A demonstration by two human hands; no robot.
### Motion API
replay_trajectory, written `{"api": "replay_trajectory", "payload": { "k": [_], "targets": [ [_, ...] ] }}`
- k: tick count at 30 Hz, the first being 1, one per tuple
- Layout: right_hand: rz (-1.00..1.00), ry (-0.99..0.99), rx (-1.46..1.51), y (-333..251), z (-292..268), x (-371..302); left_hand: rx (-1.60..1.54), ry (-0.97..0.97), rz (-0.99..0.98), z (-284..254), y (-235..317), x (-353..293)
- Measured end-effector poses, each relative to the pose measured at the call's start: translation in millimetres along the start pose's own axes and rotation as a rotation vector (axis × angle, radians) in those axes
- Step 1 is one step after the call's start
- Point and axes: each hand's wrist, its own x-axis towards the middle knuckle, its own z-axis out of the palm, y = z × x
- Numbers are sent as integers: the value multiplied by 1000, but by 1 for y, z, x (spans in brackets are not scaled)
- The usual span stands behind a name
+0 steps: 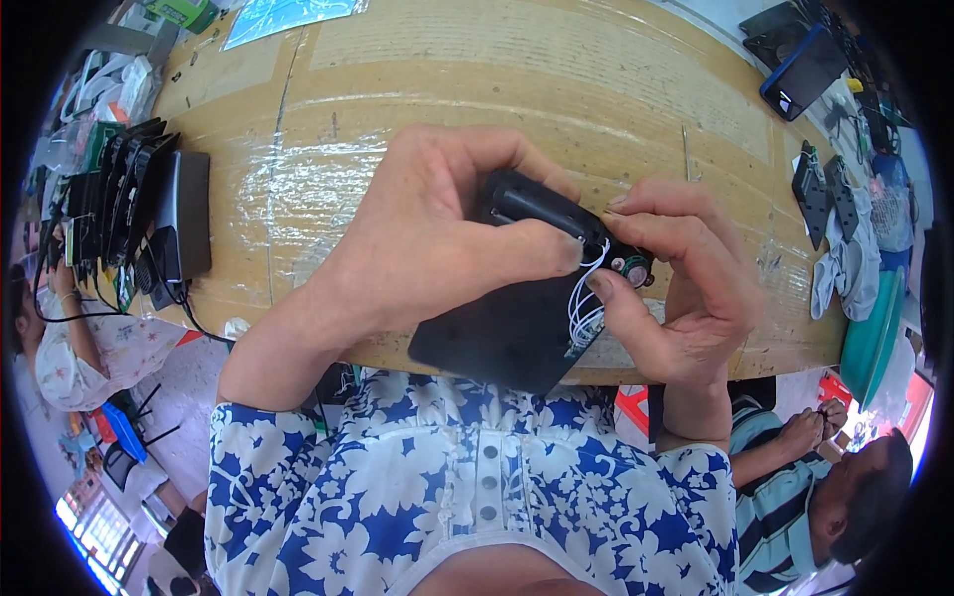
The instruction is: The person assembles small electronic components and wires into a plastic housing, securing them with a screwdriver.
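We hold a black tube [542, 211] above the near edge of the table [447, 89], around the middle of that side. Our left hand [427, 228] is curled mostly closed around the tube, its thumb along the near side and its fingers on the far side. Our right hand [686, 278] is partly closed, two fingertips and the thumb set around the round end piece [631, 266]; we cannot tell whether the thumb also presses on the thin white wires [586, 298]. These wires loop down from the tube's end to a black panel [507, 333], which sits below our hands, over the table's near edge. Toward the table's left edge we have a row of upright black panels [124, 189] beside a grey box [187, 214]. At the table's far right corner we see a phone [805, 72], and along its right edge, dark flat parts [810, 194] near a white cloth [845, 263].
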Motion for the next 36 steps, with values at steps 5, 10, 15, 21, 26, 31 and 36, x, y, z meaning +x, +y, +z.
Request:
{"api": "replay_trajectory", "payload": {
  "k": [5, 10, 15, 21, 26, 31, 36],
  "targets": [
    [-69, -28, -96, 1, 3, -2, 186, -28, 69, 5, -6, 9],
    [-52, -24, -70, -2, 4, -4, 94, -6, 2, 8, -6, 9],
    [-38, -7, -36, -2, 4, -4, 149, 56, 59, 13, -6, 1],
    [-72, 0, -28, -11, 0, -7, 285, 127, 247, 21, -5, -18],
    [-119, -21, -57, -25, -2, -10, 328, 123, 309, 22, -2, -33],
    [-163, -1, -27, -26, 1, -13, 395, 148, 456, 25, -3, -41],
    [-236, 6, -41, -26, 4, -13, 402, 181, 490, 27, -5, -42]
  ]
}}
